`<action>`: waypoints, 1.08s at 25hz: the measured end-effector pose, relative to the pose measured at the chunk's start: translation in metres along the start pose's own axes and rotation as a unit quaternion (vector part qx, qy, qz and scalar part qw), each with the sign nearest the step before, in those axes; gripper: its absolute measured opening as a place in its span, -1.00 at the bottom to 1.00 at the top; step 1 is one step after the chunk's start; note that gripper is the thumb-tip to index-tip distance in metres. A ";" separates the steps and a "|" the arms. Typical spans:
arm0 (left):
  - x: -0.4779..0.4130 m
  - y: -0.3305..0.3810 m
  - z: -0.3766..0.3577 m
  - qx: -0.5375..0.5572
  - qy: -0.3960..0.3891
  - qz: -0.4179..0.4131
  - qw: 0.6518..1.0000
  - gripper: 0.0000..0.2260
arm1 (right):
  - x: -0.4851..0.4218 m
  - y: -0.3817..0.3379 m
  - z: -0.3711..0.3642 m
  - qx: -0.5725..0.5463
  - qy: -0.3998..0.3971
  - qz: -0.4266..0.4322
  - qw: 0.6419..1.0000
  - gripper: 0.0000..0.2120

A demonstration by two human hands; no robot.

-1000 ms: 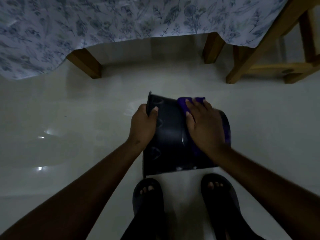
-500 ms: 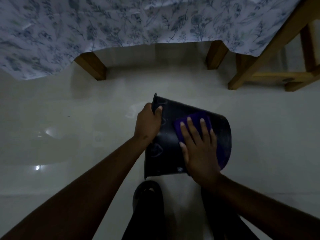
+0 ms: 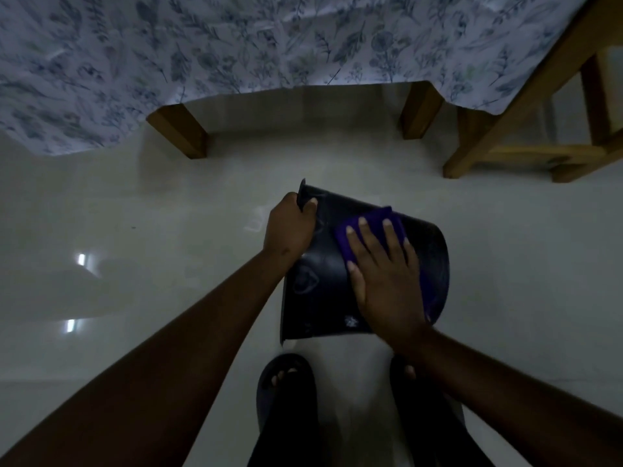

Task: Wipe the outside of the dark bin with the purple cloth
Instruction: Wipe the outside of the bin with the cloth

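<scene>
A dark round plastic bin (image 3: 323, 284) lies tipped on its side on a pale glossy tiled floor (image 3: 168, 230), its open rim to the left and its base to the right. The left hand (image 3: 290, 227) is clamped over the rim at the bin's far left edge, as it was a moment ago. The right hand (image 3: 384, 274) lies flat with fingers spread, pressing a folded purple cloth (image 3: 367, 230) onto the bin's upper side; half a second ago the cloth sat a little nearer, and has since slid toward the far edge. Two dark sandalled feet (image 3: 286, 389) stand just near the bin. Farther off, a floral tablecloth (image 3: 236, 45) hangs over wooden table legs (image 3: 182, 133).
</scene>
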State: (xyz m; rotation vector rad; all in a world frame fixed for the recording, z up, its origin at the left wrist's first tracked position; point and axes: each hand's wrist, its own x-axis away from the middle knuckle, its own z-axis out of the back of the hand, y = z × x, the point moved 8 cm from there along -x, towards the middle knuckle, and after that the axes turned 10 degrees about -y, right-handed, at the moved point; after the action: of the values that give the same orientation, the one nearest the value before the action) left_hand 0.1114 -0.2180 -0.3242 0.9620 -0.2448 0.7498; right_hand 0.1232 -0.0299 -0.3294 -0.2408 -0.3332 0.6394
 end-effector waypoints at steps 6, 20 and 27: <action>0.065 0.000 -0.007 0.077 -0.036 -0.106 0.991 -0.74 | -0.073 0.034 0.032 -0.079 0.000 -0.041 0.996 -0.51; 0.006 0.030 -0.001 0.017 -0.028 -0.054 0.998 -0.80 | -0.027 0.052 0.021 -0.056 0.043 -0.066 0.995 -0.50; 0.003 0.033 -0.003 0.029 -0.041 -0.028 0.998 -0.79 | -0.047 0.030 0.028 -0.078 0.024 -0.043 0.996 -0.50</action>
State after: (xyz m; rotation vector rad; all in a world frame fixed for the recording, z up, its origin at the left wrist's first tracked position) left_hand 0.0909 -0.2028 -0.3031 1.0518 -0.2677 0.6690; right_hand 0.0615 -0.0325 -0.3237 -0.3876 -0.3459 0.5222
